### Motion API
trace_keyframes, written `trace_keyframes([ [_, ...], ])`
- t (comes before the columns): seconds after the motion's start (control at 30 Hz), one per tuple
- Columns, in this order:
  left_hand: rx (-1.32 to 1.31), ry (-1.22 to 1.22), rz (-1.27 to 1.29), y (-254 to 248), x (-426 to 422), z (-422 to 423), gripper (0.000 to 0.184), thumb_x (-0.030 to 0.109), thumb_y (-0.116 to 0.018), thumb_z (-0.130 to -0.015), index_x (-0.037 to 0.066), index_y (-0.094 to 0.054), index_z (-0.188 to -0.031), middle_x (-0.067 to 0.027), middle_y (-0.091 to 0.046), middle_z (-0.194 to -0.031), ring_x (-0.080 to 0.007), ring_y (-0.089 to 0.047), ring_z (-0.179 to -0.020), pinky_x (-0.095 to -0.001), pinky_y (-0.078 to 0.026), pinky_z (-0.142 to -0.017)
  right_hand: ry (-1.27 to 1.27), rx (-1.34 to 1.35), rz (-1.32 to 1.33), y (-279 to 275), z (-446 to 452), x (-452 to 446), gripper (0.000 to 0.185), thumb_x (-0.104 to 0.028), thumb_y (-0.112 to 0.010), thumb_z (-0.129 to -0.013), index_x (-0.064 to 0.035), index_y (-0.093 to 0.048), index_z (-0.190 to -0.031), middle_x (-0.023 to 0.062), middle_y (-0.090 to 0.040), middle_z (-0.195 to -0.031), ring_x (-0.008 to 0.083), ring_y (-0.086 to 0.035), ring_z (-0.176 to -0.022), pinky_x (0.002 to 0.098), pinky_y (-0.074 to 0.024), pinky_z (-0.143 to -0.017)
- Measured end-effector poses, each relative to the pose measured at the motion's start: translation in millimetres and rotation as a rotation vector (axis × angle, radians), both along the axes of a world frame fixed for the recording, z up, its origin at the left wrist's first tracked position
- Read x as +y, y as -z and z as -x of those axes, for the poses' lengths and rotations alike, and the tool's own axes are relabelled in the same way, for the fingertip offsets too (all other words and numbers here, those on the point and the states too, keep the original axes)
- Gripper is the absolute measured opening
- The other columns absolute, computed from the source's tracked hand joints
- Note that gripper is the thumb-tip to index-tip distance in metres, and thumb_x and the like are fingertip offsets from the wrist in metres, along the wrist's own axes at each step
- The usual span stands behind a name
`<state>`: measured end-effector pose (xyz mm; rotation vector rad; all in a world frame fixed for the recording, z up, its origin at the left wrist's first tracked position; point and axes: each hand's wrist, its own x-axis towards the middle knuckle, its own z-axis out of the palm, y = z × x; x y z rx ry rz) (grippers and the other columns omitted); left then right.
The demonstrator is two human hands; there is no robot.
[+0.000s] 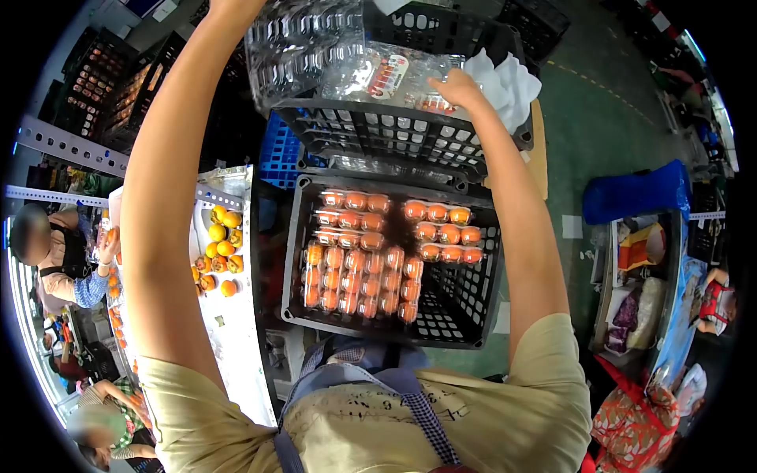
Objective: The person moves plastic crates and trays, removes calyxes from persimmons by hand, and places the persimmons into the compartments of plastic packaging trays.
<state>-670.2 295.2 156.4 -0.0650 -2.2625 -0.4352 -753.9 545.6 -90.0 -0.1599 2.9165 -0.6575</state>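
My left hand (238, 4) is cut off by the top edge, its fingers out of sight, beside a stack of clear plastic trays (303, 47). Over the upper black crate (378, 130), my right hand (457, 88) is closed at the edge of a clear plastic pack (422, 94). A labelled clear pack (386, 76) lies just left of that hand, and crumpled white sheets (505, 87) lie to its right. Below, a larger black crate (296, 260) holds several clear packs of orange persimmons (359, 276), three more packs (445, 232) being at its right.
Loose persimmons (224, 248) lie on a white table (236, 347) at left, where co-workers (67, 252) stand. A blue crate (281, 154) is behind the lower crate. At right are a blue cover (639, 193), a bin with bags (631, 311) and a red patterned bag (635, 418).
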Motion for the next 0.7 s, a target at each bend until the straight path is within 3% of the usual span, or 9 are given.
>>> trace_keyframes([
  [0.1, 0.155, -0.078, 0.17, 12.7, -39.5, 0.1, 0.026, 0.03, -0.058, -0.085, 0.005, -0.064, -0.09, -0.0176, -0.062, -0.073, -0.0349, -0.061, -0.072, -0.0406, -0.046, -0.065, 0.252, -0.466, 0.674, 35.7, 31.8, -19.0, 0.061, -0.039, -0.076, -0.071, 0.0085, -0.058, -0.106, 0.0164, -0.065, -0.082, 0.0236, -0.064, -0.09, 0.0371, -0.0529, -0.067],
  [0.13, 0.149, -0.094, 0.219, 9.1, -47.5, -1.8, 0.025, 0.029, -0.059, -0.084, 0.006, -0.064, -0.091, -0.0171, -0.062, -0.073, -0.0346, -0.061, -0.073, -0.0408, -0.046, -0.065, 0.243, -0.541, 0.631, 31.0, 42.9, -23.7, 0.053, -0.04, -0.078, -0.07, 0.0009, -0.062, -0.099, 0.0076, -0.063, -0.085, 0.0177, -0.064, -0.082, 0.0342, -0.0531, -0.063],
  [0.27, 0.189, -0.124, 0.256, 16.1, -64.3, -3.8, 0.02, 0.024, -0.06, -0.082, 0.007, -0.065, -0.09, -0.0173, -0.063, -0.075, -0.0342, -0.062, -0.074, -0.0409, -0.047, -0.065, 0.109, -0.777, 0.761, 35.0, 57.4, -36.2, 0.045, -0.041, -0.079, -0.068, -0.0075, -0.059, -0.091, 0.0022, -0.057, -0.1, 0.0128, -0.058, -0.073, 0.024, -0.0506, -0.07],
  [0.37, 0.245, -0.087, 0.323, 25.9, -75.3, 4.9, 0.016, 0.018, -0.06, -0.08, 0.008, -0.065, -0.091, -0.0177, -0.063, -0.077, -0.0342, -0.062, -0.074, -0.0412, -0.048, -0.066, 0.232, -0.636, 0.831, 35.1, 53.6, -50.4, 0.05, -0.042, -0.079, -0.067, -0.0062, -0.059, -0.096, 0.0027, -0.058, -0.102, 0.0159, -0.06, -0.085, 0.0247, -0.05, -0.077],
  [0.4, 0.236, -0.077, 0.323, 28.2, -74.5, 6.3, 0.015, 0.016, -0.059, -0.08, 0.008, -0.064, -0.092, -0.0178, -0.063, -0.078, -0.0343, -0.062, -0.075, -0.0413, -0.048, -0.066, 0.234, -0.63, 0.897, 30.8, 53.8, -51.0, 0.051, -0.036, -0.078, -0.072, -0.0039, -0.056, -0.104, 0.006, -0.058, -0.106, 0.0193, -0.059, -0.094, 0.0264, -0.0501, -0.081],
  [0.5, 0.184, -0.077, 0.326, 32.2, -62.7, 8.1, 0.016, 0.012, -0.058, -0.079, 0.01, -0.064, -0.094, -0.0176, -0.062, -0.075, -0.0345, -0.062, -0.072, -0.0414, -0.049, -0.065, 0.2, -0.699, 1.282, 38.5, 63.3, -56.0, 0.046, -0.02, -0.076, -0.075, -0.0037, -0.054, -0.111, 0.0168, -0.051, -0.119, 0.0239, -0.059, -0.098, 0.0333, -0.054, -0.076],
  [0.63, 0.217, -0.027, 0.359, 37.9, -51.0, 16.3, 0.015, 0.013, -0.058, -0.079, 0.011, -0.064, -0.093, -0.0174, -0.062, -0.073, -0.0339, -0.062, -0.069, -0.0412, -0.048, -0.062, 0.047, -0.644, 1.331, 45.9, 75.0, -60.0, 0.033, -0.01, -0.072, -0.077, 0.0029, -0.051, -0.1, 0.0167, -0.061, -0.093, 0.0234, -0.064, -0.084, 0.0283, -0.0543, -0.066],
  [0.67, 0.229, -0.015, 0.374, 39.1, -48.7, 18.0, 0.014, 0.013, -0.058, -0.08, 0.011, -0.064, -0.092, -0.0175, -0.062, -0.073, -0.0338, -0.062, -0.069, -0.041, -0.048, -0.061, 0.058, -0.656, 1.342, 39.0, 70.8, -57.3, 0.027, -0.007, -0.068, -0.078, 0.0036, -0.051, -0.097, 0.0147, -0.062, -0.083, 0.022, -0.065, -0.077, 0.0235, -0.0518, -0.058],
  [0.7, 0.219, -0.015, 0.369, 40.6, -46.9, 19.9, 0.014, 0.013, -0.058, -0.08, 0.011, -0.064, -0.093, -0.0174, -0.062, -0.073, -0.0339, -0.062, -0.069, -0.0408, -0.049, -0.061, 0.085, -0.643, 1.319, 40.8, 70.7, -55.9, 0.023, -0.005, -0.067, -0.078, 0.0033, -0.052, -0.093, 0.015, -0.062, -0.082, 0.0214, -0.065, -0.077, 0.0219, -0.0502, -0.057],
])
